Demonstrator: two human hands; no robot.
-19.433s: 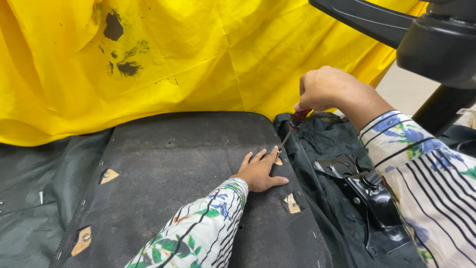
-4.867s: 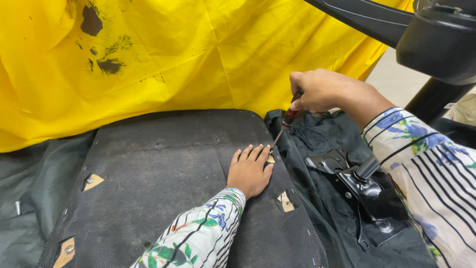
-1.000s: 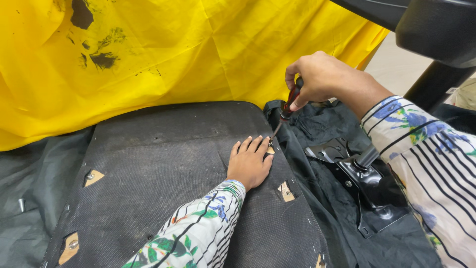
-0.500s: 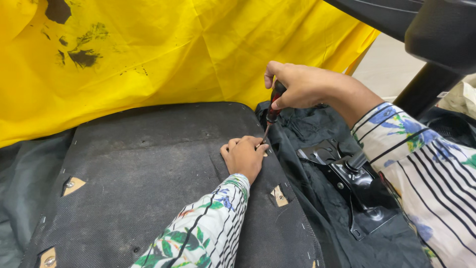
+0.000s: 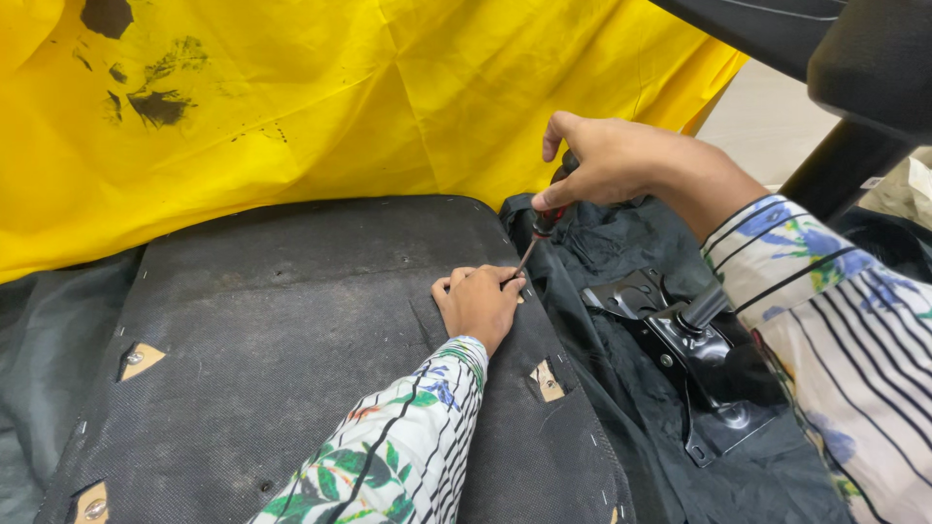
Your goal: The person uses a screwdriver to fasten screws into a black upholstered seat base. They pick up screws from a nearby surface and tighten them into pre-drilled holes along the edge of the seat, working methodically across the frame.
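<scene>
An upturned chair seat base covered in black fabric lies in front of me. My right hand grips a screwdriver with a dark red-and-black handle, its shaft slanting down to the seat's right edge. My left hand rests curled on the fabric, its fingers pinched at the screwdriver's tip. What is under the tip is hidden by the fingers.
A yellow stained sheet lies behind the seat. A black metal bracket with a post lies on dark plastic to the right. Small cut-outs with screws dot the fabric. A black chair part hangs at the top right.
My left hand has gone from lying flat to curled, fingers pinched at the screwdriver's tip. My right hand has lifted the handle higher. The view has shifted slightly.
</scene>
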